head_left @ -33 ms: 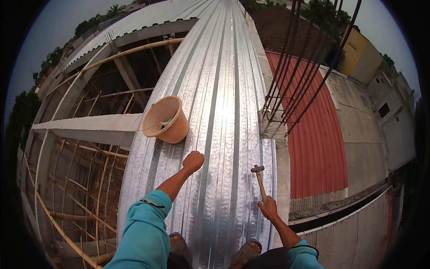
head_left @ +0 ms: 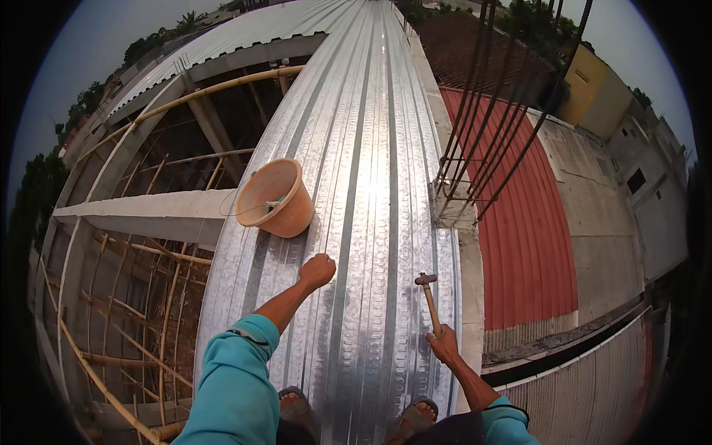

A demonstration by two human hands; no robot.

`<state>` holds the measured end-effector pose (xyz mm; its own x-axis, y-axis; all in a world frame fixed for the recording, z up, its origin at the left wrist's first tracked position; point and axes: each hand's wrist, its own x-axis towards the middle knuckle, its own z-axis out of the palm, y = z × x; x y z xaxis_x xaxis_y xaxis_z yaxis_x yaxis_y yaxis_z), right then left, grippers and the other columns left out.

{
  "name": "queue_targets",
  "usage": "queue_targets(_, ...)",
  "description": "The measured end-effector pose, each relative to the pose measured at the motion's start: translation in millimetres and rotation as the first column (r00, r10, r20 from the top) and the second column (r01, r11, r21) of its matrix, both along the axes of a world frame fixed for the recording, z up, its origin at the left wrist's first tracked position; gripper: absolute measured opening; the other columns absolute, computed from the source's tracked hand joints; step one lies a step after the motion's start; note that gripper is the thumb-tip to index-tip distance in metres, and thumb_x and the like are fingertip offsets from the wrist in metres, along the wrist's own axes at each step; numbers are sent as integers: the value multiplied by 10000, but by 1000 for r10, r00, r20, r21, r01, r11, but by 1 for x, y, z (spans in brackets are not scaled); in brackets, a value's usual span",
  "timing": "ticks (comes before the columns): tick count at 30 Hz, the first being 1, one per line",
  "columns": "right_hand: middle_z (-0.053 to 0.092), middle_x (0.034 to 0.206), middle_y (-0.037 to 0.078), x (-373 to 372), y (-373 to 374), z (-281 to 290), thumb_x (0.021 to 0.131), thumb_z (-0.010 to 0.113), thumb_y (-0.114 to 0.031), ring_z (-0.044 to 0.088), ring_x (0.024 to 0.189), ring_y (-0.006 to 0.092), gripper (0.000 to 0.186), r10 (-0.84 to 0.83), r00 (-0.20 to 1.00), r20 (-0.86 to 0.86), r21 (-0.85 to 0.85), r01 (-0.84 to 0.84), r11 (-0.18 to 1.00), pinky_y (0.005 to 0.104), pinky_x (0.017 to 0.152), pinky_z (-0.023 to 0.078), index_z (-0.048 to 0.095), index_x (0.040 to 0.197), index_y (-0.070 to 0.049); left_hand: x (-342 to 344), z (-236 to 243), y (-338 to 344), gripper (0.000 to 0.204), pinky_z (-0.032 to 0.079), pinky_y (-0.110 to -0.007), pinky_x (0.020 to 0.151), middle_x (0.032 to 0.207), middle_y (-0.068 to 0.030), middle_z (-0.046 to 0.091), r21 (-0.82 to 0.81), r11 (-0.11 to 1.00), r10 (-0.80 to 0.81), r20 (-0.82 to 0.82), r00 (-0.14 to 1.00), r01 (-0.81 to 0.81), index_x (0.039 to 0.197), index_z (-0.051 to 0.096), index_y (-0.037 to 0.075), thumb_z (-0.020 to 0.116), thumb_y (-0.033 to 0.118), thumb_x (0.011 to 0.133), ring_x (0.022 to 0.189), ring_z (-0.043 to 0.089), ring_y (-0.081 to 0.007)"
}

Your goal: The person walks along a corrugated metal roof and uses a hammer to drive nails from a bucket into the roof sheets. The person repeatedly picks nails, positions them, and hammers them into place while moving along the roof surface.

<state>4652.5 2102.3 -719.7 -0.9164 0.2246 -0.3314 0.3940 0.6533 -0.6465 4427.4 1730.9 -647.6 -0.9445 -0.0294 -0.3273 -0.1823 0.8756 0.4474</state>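
My left hand (head_left: 317,271) is closed in a fist and rests on a shiny corrugated metal sheet (head_left: 371,148) that runs away from me. Nothing shows inside the fist. My right hand (head_left: 443,345) grips the wooden handle of a hammer (head_left: 429,300), its metal head raised a little above the sheet's right side. An orange plastic bucket (head_left: 274,199) stands tilted on the sheet's left edge, just beyond my left hand. I wear teal sleeves. My sandalled feet (head_left: 293,404) stand on the sheet at the bottom.
Left of the sheet is an open drop with a concrete beam (head_left: 148,211) and bamboo scaffolding (head_left: 126,348). Upright steel rebar (head_left: 489,111) rises from a concrete column at the right edge. Beyond it lie a red roof (head_left: 519,245) and lower buildings.
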Motion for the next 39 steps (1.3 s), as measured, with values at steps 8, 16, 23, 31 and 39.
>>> queue_targets(8,679,880,280,40,-48,-55,812,735,-348,673,870,434,467,62,998,30,29,-63,998,494,758,519,606,1034,42,67,-30,-55,446,526,-510,788,933,-222,712,-293,856,-403,134,905,425,880,725,20,575,440,864,910,689,-399)
queue_targets(16,686,772,230,76,-53,-31,793,739,-543,687,731,405,607,237,959,156,312,-276,909,486,696,533,603,968,21,109,-91,-77,634,542,-476,747,936,-184,722,-231,709,-621,243,745,666,894,731,38,742,640,694,890,702,-354)
queue_targets(23,692,828,244,74,-72,-22,723,683,-730,696,799,404,856,245,924,295,298,-332,895,483,727,542,595,1060,52,99,-92,-77,593,542,-462,765,956,-184,717,-223,719,-625,208,752,659,960,718,79,794,585,660,913,698,-343)
queue_targets(31,661,717,228,77,-72,-41,818,610,-708,675,696,407,730,248,946,208,363,-310,878,506,657,524,593,893,18,93,-92,-86,614,543,-450,768,946,-150,723,-158,726,-629,242,739,670,915,716,85,771,640,658,920,699,-334)
queue_targets(39,658,692,216,86,-78,-33,861,603,-646,674,668,413,657,250,963,97,359,-268,894,519,639,522,591,901,10,90,-89,-82,651,543,-457,734,901,-152,724,-162,743,-594,288,751,649,844,730,65,765,680,634,877,703,-333)
